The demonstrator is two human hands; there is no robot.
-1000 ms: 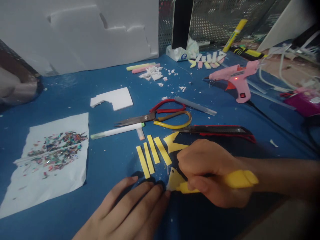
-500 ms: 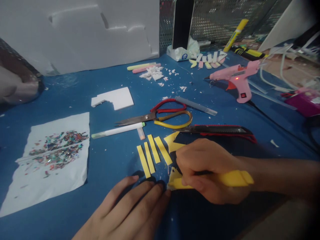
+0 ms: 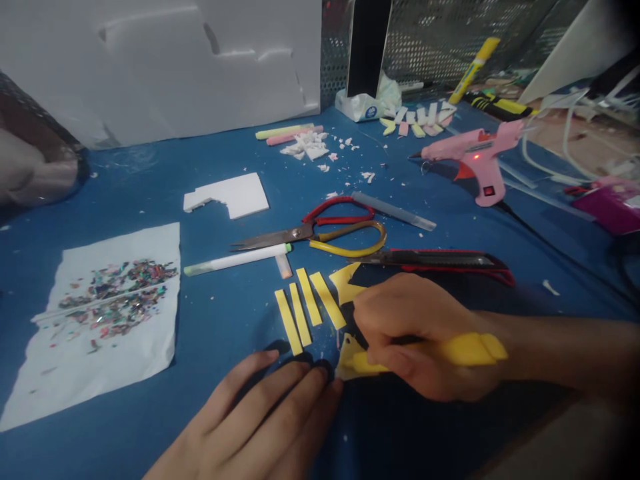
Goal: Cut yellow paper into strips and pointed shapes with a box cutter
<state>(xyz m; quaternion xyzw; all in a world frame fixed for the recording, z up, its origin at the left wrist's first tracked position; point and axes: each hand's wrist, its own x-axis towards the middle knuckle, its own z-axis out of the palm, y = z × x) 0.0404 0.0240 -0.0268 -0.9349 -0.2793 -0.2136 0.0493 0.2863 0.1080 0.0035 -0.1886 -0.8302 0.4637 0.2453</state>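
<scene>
My right hand [image 3: 420, 333] is closed around a yellow utility knife [image 3: 463, 350], its tip down on a small yellow foam piece [image 3: 350, 353] on the blue table [image 3: 225, 320]. My left hand [image 3: 260, 420] lies flat with fingers stretched out, fingertips just left of that piece, holding nothing. Several cut yellow strips [image 3: 305, 310] lie side by side just beyond my fingers, with a yellow triangular offcut [image 3: 347, 283] beside them.
Red and yellow scissors [image 3: 325, 233], a white marker [image 3: 237, 259], a red-black cutter [image 3: 440, 261], a pink glue gun [image 3: 475, 160], a clear glue stick [image 3: 393, 211]. White paper with glitter bits [image 3: 100, 320] lies left. White foam board [image 3: 230, 197] and scraps lie farther back.
The yellow knife in my right hand has slid slightly left along the foam piece. My left hand has stayed flat in place.
</scene>
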